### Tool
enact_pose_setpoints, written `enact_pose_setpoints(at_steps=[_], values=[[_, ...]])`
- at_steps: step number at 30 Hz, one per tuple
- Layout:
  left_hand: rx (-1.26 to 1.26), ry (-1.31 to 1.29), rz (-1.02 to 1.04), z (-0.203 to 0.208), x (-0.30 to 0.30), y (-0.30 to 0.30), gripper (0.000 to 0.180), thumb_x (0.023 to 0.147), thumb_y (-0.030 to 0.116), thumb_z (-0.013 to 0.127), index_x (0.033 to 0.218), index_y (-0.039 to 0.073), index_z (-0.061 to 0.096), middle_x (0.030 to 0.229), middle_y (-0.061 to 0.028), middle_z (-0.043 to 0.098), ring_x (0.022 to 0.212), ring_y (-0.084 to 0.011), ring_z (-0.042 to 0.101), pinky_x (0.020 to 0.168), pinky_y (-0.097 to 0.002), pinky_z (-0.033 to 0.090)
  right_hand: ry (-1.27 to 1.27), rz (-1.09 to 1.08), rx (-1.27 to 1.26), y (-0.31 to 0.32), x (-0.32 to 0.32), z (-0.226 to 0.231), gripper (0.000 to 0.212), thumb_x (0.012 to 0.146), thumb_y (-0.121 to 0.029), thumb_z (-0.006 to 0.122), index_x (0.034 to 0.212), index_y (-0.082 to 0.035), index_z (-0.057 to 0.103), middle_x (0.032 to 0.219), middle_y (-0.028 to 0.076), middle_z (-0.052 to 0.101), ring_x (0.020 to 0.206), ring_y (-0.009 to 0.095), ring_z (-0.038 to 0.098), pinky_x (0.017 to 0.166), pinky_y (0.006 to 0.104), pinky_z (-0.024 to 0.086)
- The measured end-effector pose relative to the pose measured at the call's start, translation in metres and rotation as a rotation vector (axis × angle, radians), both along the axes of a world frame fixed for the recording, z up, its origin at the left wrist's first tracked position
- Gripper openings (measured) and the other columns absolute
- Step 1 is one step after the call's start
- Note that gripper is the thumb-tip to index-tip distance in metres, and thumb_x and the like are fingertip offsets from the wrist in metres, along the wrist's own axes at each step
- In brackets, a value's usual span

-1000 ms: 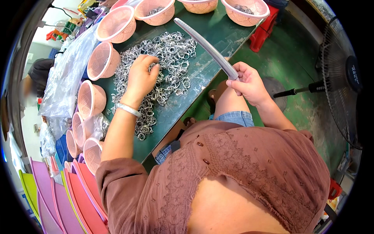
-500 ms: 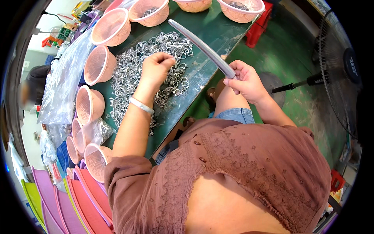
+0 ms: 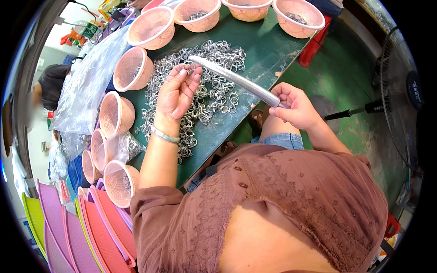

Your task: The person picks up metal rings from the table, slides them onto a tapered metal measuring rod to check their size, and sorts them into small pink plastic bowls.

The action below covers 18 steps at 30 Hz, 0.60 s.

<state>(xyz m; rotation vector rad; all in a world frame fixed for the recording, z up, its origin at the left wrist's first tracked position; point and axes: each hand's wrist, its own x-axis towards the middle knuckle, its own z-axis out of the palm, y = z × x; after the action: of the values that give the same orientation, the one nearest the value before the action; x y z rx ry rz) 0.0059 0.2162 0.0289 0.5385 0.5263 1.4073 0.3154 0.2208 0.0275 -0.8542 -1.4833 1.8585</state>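
pink basket [image 3: 127, 113] at left. your left hand [image 3: 175, 95] pinches a ring [image 3: 189, 67] by the thin tip of the rod [image 3: 236, 83], over the ring pile [image 3: 218, 98]; contact unclear. your right hand [image 3: 293, 107] grips the rod's thick end.

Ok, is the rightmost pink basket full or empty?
Neither: the rightmost pink basket holds a small cluster of silvery pieces, with bare inner wall showing around it.

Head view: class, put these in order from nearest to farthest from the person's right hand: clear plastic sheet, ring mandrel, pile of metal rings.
Nearest first, from the right hand:
1. Ring mandrel, held in its fingers.
2. Pile of metal rings, to its left on the green table.
3. Clear plastic sheet, farther left.
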Motion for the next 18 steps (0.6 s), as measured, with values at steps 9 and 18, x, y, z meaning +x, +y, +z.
enact_pose_setpoints(at_steps=[9, 18], values=[[0.131, 0.13, 0.129, 0.002, 0.008, -0.01, 0.01, 0.089, 0.005, 0.05, 0.096, 0.0, 0.055, 0.111, -0.0186, 0.056, 0.098, -0.0222, 0.057, 0.088, -0.0329, 0.049, -0.072, -0.103, 0.349, -0.007, -0.014, -0.026, 0.023, 0.074, 0.002, 0.062, 0.094, 0.0, 0.05, 0.077, 0.004, 0.056, 0.07, 0.009, 0.055, 0.063, 0.0249, 0.045], [0.016, 0.285, 0.241, 0.004, 0.039, -0.033, 0.046, 0.08, -0.003, 0.058, 0.118, 0.006, 0.034, 0.104, -0.0136, 0.056, 0.092, -0.0214, 0.058, 0.08, -0.0317, 0.05, -0.298, -0.09, 0.556, -0.012, -0.025, -0.017, 0.025, 0.071, -0.003, 0.065, 0.092, -0.004, 0.051, 0.072, 0.009, 0.059, 0.065, 0.021, 0.059, 0.059, 0.0292, 0.046]])
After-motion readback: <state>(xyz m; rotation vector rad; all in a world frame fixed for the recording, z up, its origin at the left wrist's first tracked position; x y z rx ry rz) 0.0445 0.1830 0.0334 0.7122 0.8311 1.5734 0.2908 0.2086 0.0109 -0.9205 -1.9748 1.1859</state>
